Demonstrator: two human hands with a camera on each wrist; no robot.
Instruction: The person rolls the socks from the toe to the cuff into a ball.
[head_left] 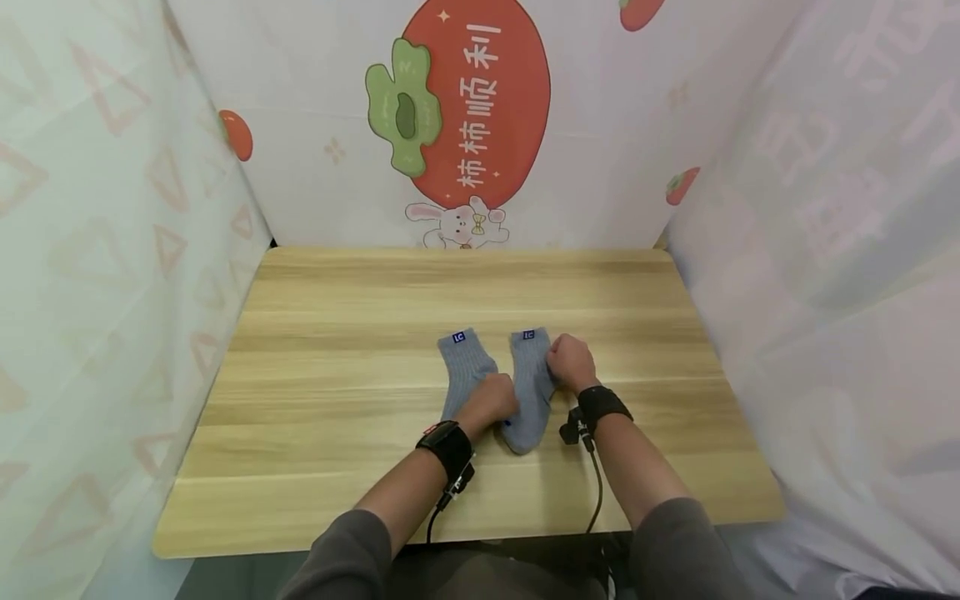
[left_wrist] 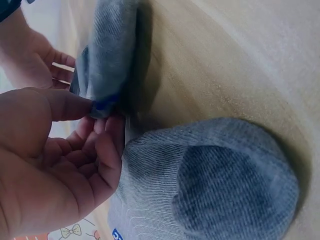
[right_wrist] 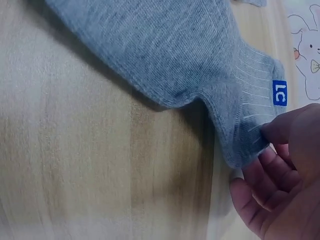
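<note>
Two grey ribbed ankle socks lie side by side on the table, each with a blue LC label at its cuff. My left hand [head_left: 491, 402] is between them and pinches the edge of the right sock [head_left: 531, 392] with thumb and forefinger, beside a small blue patch [left_wrist: 106, 103]. The left sock [head_left: 467, 367] lies partly hidden under that hand and wrist; its toe [left_wrist: 240, 180] shows large in the left wrist view. On the far side of the right sock, my right hand [head_left: 572, 364] pinches the cuff edge [right_wrist: 255, 135] just below the label [right_wrist: 280, 93].
The light wooden table [head_left: 330, 375] has its near edge by my body. A white printed sheet [head_left: 600, 125] hangs behind it, and similar sheets hang at both sides. Black wrist straps [head_left: 448, 450] carry cameras, with cables [head_left: 597, 492] running down over the near edge.
</note>
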